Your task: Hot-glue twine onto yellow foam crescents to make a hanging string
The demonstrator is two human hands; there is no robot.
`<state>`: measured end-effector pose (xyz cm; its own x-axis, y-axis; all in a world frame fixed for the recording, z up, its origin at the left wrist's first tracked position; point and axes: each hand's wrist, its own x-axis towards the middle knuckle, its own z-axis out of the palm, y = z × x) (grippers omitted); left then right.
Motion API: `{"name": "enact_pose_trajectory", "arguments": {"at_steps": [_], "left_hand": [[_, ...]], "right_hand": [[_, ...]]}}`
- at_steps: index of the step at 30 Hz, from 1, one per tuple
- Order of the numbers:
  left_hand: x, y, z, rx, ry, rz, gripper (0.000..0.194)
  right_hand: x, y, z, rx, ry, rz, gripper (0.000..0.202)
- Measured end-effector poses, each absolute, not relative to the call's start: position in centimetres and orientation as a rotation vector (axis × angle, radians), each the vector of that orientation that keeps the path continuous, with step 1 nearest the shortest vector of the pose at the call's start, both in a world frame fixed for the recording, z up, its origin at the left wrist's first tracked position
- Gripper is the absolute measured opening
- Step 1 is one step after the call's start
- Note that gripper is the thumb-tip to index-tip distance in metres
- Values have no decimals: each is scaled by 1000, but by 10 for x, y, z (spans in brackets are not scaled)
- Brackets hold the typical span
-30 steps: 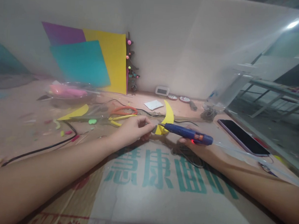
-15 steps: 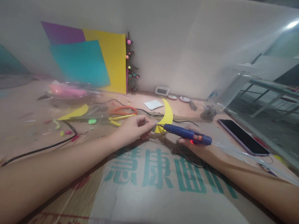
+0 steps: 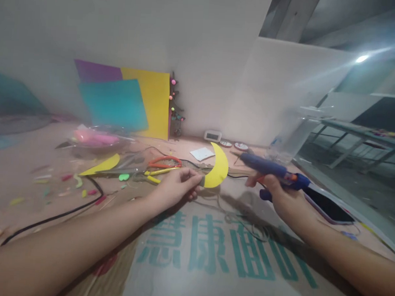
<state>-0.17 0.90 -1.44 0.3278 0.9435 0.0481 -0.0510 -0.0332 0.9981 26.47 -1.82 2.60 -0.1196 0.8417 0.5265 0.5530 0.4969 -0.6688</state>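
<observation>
My left hand [image 3: 181, 186] pinches a small grey piece at the lower tip of a yellow crescent [image 3: 220, 168], which stands up over the printed sheet [image 3: 207, 283]. In my right hand [image 3: 277, 195] is a blue glue gun [image 3: 265, 165], its nozzle pointing left toward the crescent, with a gap between them. The gun is slightly blurred. Just behind my left hand lie pliers with red handles [image 3: 166, 161] and a tool with yellow handles [image 3: 152, 177].
Coloured sheets [image 3: 114, 103] lean on the wall at the back left. A pink item in clear wrap [image 3: 96, 138], another yellow cutout [image 3: 103, 165] and small scraps lie left. A phone [image 3: 329, 206] is at the right edge, a white card [image 3: 202, 154] behind.
The glue gun has moved right, off the crescent's lower end, and my right hand with it. My left hand still holds the crescent. The view has tilted up a little.
</observation>
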Motion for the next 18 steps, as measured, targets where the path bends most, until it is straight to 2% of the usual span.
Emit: {"name": "enact_pose_trajectory", "arguments": {"at_steps": [5,8,14,18], "left_hand": [[-2,9,-20,1461,858,956,32],[-2,9,-19,1468,836,950,30],[0,11,-21,1501,871,950,26],[0,11,-21,1495,854,956,25]], "right_hand": [[275,8,42,-1176,-1428,625,41],[273,29,48,-1326,-1445,707,45],[247,80,63,-1694,-1801,453,42],[225,111,49,-1744,-1830,407,40]]}}
